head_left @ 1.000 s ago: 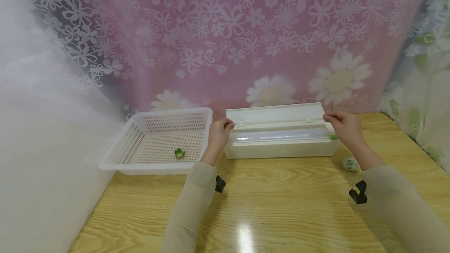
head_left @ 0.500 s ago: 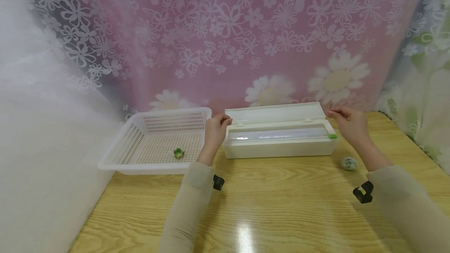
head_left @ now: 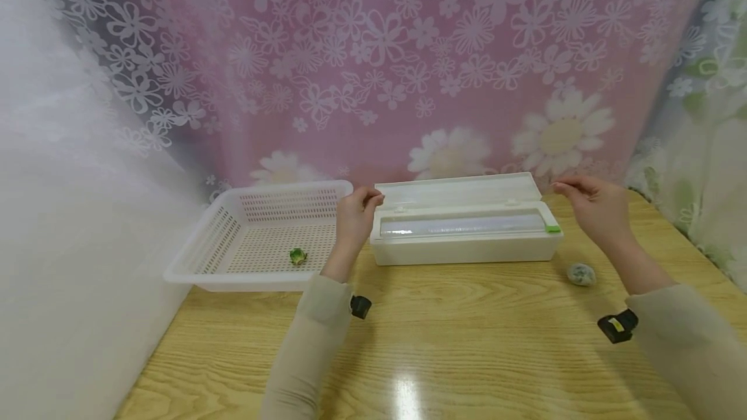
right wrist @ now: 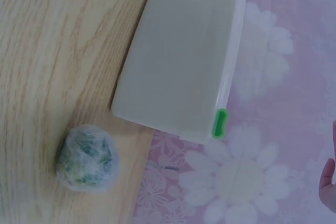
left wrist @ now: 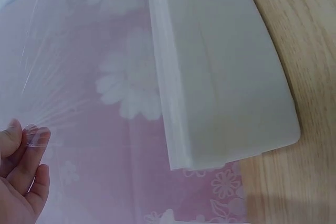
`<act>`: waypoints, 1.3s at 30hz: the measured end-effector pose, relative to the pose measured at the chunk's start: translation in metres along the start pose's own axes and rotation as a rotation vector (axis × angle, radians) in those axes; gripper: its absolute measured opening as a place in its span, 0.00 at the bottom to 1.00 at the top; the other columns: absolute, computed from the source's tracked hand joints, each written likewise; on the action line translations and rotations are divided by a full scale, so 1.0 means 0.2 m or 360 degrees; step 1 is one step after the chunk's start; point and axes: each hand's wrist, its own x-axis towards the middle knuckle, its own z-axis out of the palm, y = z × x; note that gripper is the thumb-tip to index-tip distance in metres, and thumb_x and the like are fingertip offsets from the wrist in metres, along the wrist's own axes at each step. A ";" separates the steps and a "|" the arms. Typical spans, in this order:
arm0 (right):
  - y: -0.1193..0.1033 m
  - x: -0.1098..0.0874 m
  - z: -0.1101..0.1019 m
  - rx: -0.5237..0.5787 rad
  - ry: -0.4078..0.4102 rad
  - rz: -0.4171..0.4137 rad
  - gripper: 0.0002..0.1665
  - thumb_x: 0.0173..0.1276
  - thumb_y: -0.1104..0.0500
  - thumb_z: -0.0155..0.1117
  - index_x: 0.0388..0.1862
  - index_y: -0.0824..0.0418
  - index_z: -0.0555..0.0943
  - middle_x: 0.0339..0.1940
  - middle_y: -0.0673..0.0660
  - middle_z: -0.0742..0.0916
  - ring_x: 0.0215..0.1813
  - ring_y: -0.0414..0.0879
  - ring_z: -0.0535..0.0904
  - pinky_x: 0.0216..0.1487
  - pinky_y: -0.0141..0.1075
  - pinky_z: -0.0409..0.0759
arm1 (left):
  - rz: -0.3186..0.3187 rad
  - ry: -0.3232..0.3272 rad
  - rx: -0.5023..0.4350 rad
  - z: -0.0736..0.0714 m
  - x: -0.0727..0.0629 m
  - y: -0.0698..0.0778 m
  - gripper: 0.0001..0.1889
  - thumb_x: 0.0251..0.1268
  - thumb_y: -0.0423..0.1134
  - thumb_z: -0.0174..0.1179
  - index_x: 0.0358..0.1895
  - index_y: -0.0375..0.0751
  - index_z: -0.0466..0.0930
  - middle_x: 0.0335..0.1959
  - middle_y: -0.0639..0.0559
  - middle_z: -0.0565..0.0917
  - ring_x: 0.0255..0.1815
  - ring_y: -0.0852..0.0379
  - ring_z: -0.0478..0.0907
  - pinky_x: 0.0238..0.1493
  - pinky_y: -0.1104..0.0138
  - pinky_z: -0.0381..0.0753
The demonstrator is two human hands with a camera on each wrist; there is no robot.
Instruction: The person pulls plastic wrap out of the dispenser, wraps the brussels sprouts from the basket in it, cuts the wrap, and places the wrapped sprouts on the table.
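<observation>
A white cling film dispenser box [head_left: 467,251] stands on the table, its lid [head_left: 461,190] raised at the back and a roll of film [head_left: 467,224] visible inside. At the box's left end, my left hand [head_left: 355,222] pinches clear plastic wrap [left wrist: 39,136] between thumb and fingers; creases fan out from the grip in the left wrist view. Beyond the right end, my right hand [head_left: 601,209] is raised with thumb and finger together, seemingly on the other end of that wrap, whose transparent sheet barely shows. A film-wrapped green ball [right wrist: 87,158] lies by the box's right end.
To the left stands a white perforated basket [head_left: 257,277] with one small green vegetable piece [head_left: 297,256] in it. A green slider [right wrist: 220,123] sits at the box's right end. A floral curtain [head_left: 408,83] hangs behind the wooden table [head_left: 467,342].
My right hand has moved right and slightly upward, away from the box's end. My left hand has shifted slightly left and up. The box and wrapped ball stay in place.
</observation>
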 end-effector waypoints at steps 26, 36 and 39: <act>-0.15 -0.02 -0.12 0.0254 0.0211 -0.0167 0.07 0.56 0.66 0.63 0.30 0.71 0.82 0.25 0.32 0.80 0.28 0.26 0.75 0.29 0.16 0.68 | 0.0354 0.0219 -0.0181 -0.14 -0.02 0.16 0.04 0.55 0.27 0.58 0.29 0.27 0.79 0.23 0.41 0.82 0.24 0.53 0.80 0.25 0.71 0.77; -0.21 -0.05 -0.18 0.0260 0.0250 -0.0164 0.07 0.56 0.68 0.63 0.32 0.74 0.81 0.26 0.28 0.79 0.30 0.26 0.75 0.30 0.18 0.68 | 0.0437 0.0243 -0.0195 -0.19 -0.03 0.20 0.02 0.52 0.25 0.60 0.28 0.27 0.79 0.23 0.42 0.81 0.23 0.53 0.79 0.25 0.72 0.76; -0.21 -0.07 -0.18 0.0243 0.0262 -0.0239 0.06 0.55 0.70 0.63 0.30 0.75 0.81 0.27 0.28 0.79 0.30 0.25 0.74 0.29 0.18 0.67 | 0.0484 0.0230 -0.0161 -0.20 -0.04 0.21 0.02 0.51 0.25 0.60 0.27 0.27 0.79 0.23 0.42 0.81 0.22 0.54 0.78 0.25 0.72 0.76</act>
